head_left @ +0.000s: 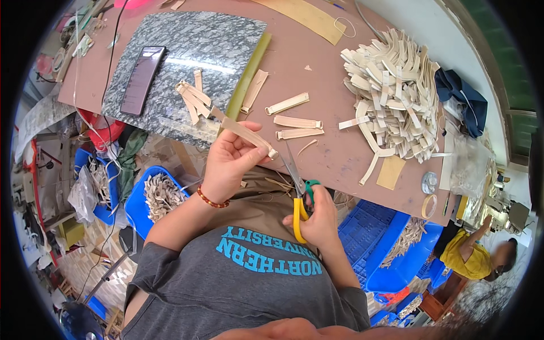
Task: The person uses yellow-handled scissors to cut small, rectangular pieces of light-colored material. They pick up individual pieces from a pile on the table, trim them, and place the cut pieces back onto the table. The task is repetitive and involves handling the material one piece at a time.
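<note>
My left hand [235,154] pinches a beige fabric strap [242,131] near its lower end, where a small buckle or loop shows. In my right hand [318,220] is a pair of scissors [299,190] with one green and one yellow handle. The blades point up and stand a little apart, close to the strap's end. Several similar straps [288,103] lie on the brown table beyond my hands. A small bunch of straps [195,97] rests on the grey marbled board. A thin offcut [307,148] lies to the right of the blades.
A tall heap of beige straps [396,93] covers the table's right side. A phone [143,80] lies on the marbled board [187,34]. Blue crates [371,232] with straps stand below the table on both sides. At far right, a person in yellow [467,255] is beside a machine.
</note>
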A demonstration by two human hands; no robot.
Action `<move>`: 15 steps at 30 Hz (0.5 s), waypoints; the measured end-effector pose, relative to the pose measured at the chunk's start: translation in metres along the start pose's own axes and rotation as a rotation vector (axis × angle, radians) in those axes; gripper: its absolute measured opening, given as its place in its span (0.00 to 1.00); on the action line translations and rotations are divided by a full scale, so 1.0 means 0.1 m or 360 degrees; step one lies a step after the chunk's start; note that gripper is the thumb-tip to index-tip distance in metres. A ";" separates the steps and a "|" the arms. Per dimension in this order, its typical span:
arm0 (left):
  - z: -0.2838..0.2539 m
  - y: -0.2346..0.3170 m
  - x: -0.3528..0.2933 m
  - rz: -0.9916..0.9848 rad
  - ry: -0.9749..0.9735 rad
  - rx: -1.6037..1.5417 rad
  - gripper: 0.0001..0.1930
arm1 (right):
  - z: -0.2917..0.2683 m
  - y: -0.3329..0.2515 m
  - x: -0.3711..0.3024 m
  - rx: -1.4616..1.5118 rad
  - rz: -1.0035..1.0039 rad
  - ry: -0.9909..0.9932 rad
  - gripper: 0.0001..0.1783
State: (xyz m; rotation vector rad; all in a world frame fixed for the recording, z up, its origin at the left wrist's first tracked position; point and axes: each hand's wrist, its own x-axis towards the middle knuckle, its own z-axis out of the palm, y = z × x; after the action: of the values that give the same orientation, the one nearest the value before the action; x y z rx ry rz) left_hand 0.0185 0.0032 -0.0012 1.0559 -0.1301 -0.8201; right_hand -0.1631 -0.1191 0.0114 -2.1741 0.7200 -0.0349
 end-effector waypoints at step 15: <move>0.06 0.05 -0.17 -0.0019 -0.0291 0.0325 0.25 | -0.11 -0.10 0.00 -0.0363 -0.0319 0.0296 0.40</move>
State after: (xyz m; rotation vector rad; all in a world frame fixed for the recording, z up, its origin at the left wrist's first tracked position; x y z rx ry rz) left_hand 0.0065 0.0112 0.0100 1.1723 -0.3692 -0.9280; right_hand -0.1615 -0.1219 0.0258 -2.4796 0.6307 -0.2741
